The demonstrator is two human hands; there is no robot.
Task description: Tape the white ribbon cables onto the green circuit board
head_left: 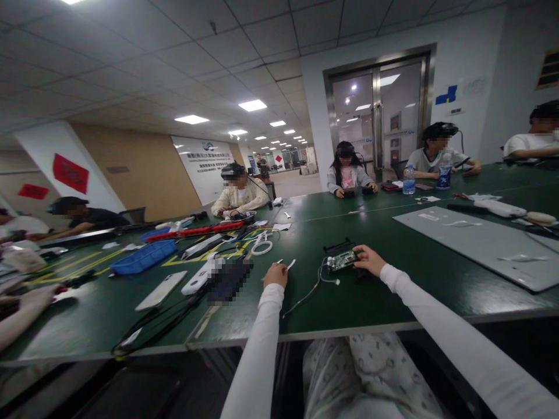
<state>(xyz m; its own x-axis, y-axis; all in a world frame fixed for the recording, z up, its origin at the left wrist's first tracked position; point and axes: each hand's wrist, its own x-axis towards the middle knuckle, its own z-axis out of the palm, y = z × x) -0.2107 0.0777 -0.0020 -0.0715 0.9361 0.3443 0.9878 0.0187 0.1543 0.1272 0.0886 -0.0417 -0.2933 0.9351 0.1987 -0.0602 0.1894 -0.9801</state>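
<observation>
My right hand [370,260] grips the right edge of a green circuit board [343,261], thumb and fingers closed on it. Black parts lie behind and below the board. From its left side a thin pale cable [312,291] with a small white plug trails over the green table. To the left, my left hand [276,276] rests closed at the table surface. A thin white strip [291,265] sticks out beside its fingers; whether the fingers hold it is hard to see.
Left of me lie a white phone [161,291], a dark pouch, a white ring-shaped thing [262,244] and a blue tray [144,257]. A grey board [480,244] lies to the right. Several people sit around the table [244,326]; a co-worker's arm [30,314] reaches in at far left.
</observation>
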